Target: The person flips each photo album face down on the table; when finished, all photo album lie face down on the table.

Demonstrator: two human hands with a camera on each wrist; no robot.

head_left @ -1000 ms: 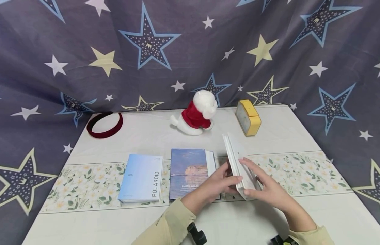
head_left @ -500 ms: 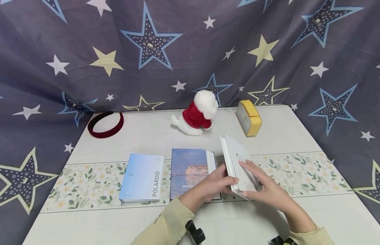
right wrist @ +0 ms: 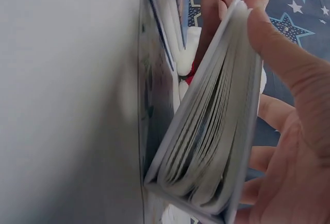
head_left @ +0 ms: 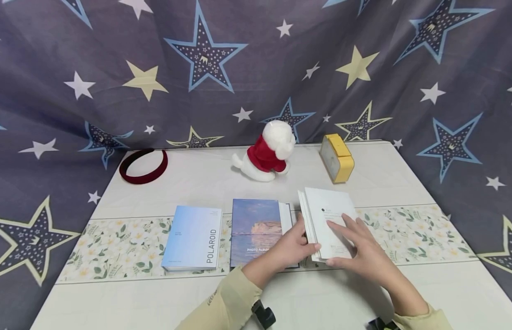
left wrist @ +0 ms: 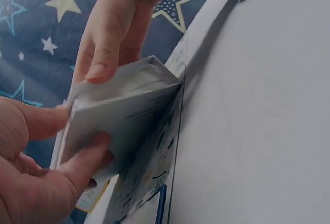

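- We see the left hand [head_left: 293, 245] gripping the left edge of the white album [head_left: 326, 236]; right hand [head_left: 367, 252] holds its cover, thumb at the near edge.
- Album tilts, right of the photo album [head_left: 256, 229].
- Probably light, stiff-covered; we'd pinch both covers together.
- Pages [right wrist: 206, 131] inside; pictures, we can't tell.

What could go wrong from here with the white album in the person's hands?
1. The tilted, white rectangular hardcover album might slip if the left hand or right hand loosens, since both grip it.
2. Its white pages show gaps at the edge, so the covers may swing apart if not pinched.
3. Moved leftward, it could bump the blue rectangular photo album beside it.
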